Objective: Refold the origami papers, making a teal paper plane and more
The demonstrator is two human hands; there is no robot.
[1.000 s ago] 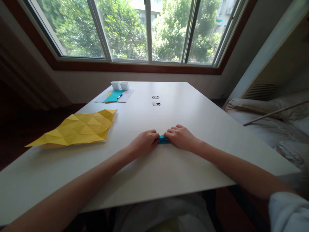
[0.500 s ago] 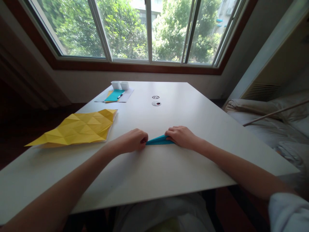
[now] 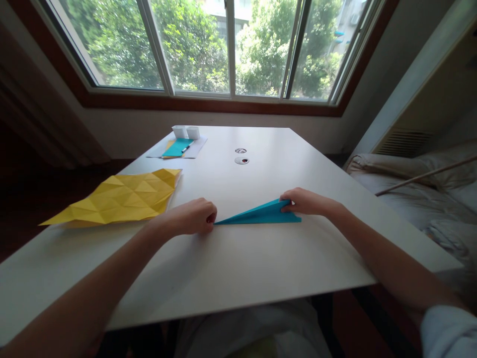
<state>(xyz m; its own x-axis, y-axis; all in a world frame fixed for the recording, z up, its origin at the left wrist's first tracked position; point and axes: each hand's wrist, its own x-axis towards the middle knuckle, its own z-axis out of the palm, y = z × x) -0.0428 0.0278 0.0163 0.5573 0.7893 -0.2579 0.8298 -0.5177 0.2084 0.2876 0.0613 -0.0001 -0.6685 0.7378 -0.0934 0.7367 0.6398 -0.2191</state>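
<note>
A folded sheet of blue paper (image 3: 261,214) lies on the white table (image 3: 238,268), long and narrow, coming to a point on the left and widening to the right. My left hand (image 3: 197,216) is closed at its pointed end, with the thumb and finger pinching the tip. At the wide end, my right hand (image 3: 300,201) pinches the upper corner between thumb and fingers, lifting that edge a little. The lower right corner of the paper sticks out beneath my fingers.
A creased yellow sheet (image 3: 126,196) lies at the left edge. Farther back are two white containers (image 3: 186,132), teal paper (image 3: 178,147) with a pen (image 3: 187,146) on it, and white sheets. Two round inserts (image 3: 242,160) sit mid-table. A padded seat (image 3: 395,189) stands at right.
My right hand has moved right to the wide end of the blue paper, uncovering more of it. My left hand has shifted slightly left with the tip.
</note>
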